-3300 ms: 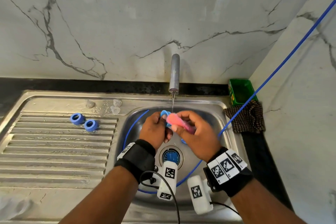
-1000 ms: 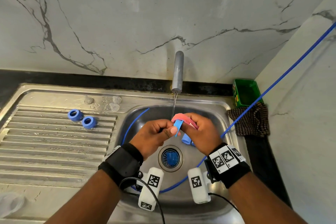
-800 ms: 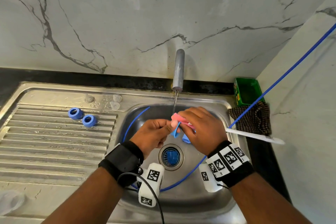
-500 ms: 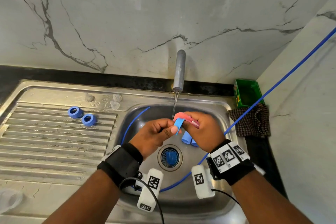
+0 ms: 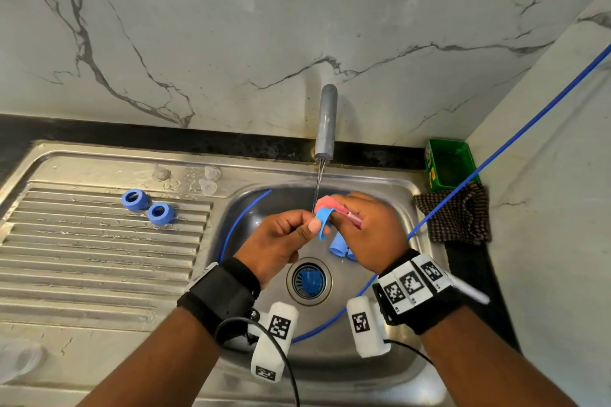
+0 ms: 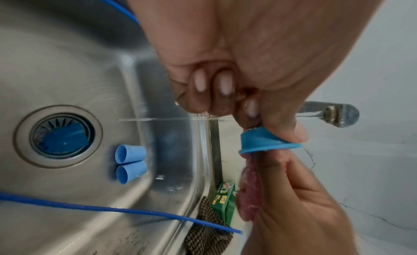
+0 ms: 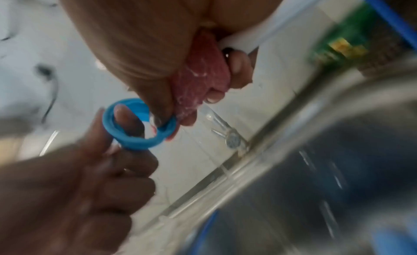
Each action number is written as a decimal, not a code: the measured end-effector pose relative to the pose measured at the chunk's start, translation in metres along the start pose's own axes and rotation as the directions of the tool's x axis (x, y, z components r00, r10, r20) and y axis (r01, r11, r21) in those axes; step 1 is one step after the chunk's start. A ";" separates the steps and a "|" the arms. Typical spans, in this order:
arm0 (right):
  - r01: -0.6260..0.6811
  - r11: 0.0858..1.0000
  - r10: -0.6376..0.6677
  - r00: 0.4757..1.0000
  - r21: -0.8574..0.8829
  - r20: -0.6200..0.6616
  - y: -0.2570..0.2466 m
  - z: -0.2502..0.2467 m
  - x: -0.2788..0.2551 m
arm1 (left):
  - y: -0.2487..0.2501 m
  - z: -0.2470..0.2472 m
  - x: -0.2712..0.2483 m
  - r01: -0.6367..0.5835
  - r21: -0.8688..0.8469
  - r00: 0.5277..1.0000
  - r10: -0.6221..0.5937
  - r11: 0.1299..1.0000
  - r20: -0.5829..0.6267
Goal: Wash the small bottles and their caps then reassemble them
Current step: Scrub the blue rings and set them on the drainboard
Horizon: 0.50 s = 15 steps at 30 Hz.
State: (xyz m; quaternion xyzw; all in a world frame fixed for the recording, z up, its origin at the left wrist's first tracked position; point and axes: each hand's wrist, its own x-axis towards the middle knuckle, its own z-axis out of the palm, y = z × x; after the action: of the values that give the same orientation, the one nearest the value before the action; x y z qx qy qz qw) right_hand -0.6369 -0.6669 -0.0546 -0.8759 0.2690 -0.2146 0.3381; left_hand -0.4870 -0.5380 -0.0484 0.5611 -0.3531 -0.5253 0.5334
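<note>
Ribbed stainless-steel draining board (image 5: pixel 99 258) fills the left side of the head view, and on it two round blue plastic caps (image 5: pixel 147 206) lie side by side, touching or nearly so, open sides showing. Further right the steel sink basin (image 5: pixel 251 208) holds a thin blue hose (image 5: pixel 231 231) that curves round its wall, and a blue piece sits in the round drain strainer (image 5: pixel 309 279). Over the basin the person's left hand (image 5: pixel 281 244) pinches a blue ring-shaped cap (image 5: pixel 322 220) between thumb and forefinger, its other fingers curled into the palm; the left wrist view shows the cap (image 6: pixel 266 143) held at its rim just under the fingertips. A thin stream of water (image 5: pixel 318 185) falls from the grey metal tap spout (image 5: pixel 325 122) onto the cap. Right against it, the right hand (image 5: pixel 370 228) grips a pink scrubbing sponge (image 5: pixel 330 205), fingers curled round it and its end pressed to the cap's opening, as the right wrist view shows, though blurred. Below the hands two small blue plastic bottles (image 6: pixel 129 164) lie on their sides, touching each other, beside the drain on the basin floor. At the far right a brown checked cloth (image 5: pixel 456 218) lies on the sink's edge, with a green box (image 5: pixel 449 165) behind it in the corner.
</note>
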 end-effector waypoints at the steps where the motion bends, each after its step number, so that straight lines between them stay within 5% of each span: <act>1: 0.068 0.983 -0.072 0.997 -0.170 -0.016 -0.003 -0.004 0.000 | 0.002 -0.001 0.001 0.034 -0.003 0.999 -0.034 0.999 -0.005; 3: 0.221 0.858 -0.255 0.967 -0.463 -0.012 -0.009 -0.010 -0.001 | 0.005 -0.001 0.002 0.100 -0.035 0.995 -0.100 0.994 -0.015; 5: 0.242 0.829 -0.280 0.960 -0.504 -0.001 -0.012 -0.009 -0.002 | 0.005 -0.001 0.004 0.091 -0.059 0.995 -0.093 0.994 -0.029; 6: 0.185 0.900 -0.205 0.979 -0.396 -0.009 -0.012 -0.007 -0.001 | 0.004 -0.001 0.005 0.060 -0.052 0.997 -0.062 0.997 -0.036; 8: -0.058 0.995 0.058 0.998 0.087 0.000 -0.013 -0.002 0.003 | 0.002 -0.001 0.006 -0.015 -0.034 0.999 0.014 0.999 -0.031; 9: -0.157 0.942 0.156 0.987 0.298 0.025 -0.015 0.000 0.003 | 0.001 -0.001 0.005 -0.041 -0.026 0.999 0.040 0.999 -0.021; 11: -0.182 0.890 0.185 0.982 0.417 0.035 -0.014 0.000 0.004 | 0.000 -0.002 0.003 -0.059 -0.002 0.998 0.059 0.998 0.001; 13: -0.096 0.956 0.098 0.995 0.279 0.004 -0.008 -0.001 0.003 | 0.001 -0.004 0.001 -0.019 0.021 1.000 0.019 1.000 0.014; 15: 0.056 0.995 -0.054 0.998 -0.081 0.019 -0.002 -0.006 0.003 | 0.005 -0.005 0.002 0.051 0.028 0.999 -0.051 0.998 0.018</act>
State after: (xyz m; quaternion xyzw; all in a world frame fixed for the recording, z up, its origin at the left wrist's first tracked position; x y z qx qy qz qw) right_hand -0.6373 -0.6705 -0.0484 -0.8978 0.2506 -0.2055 0.2981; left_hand -0.4813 -0.5395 -0.0447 0.5722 -0.3509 -0.5391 0.5088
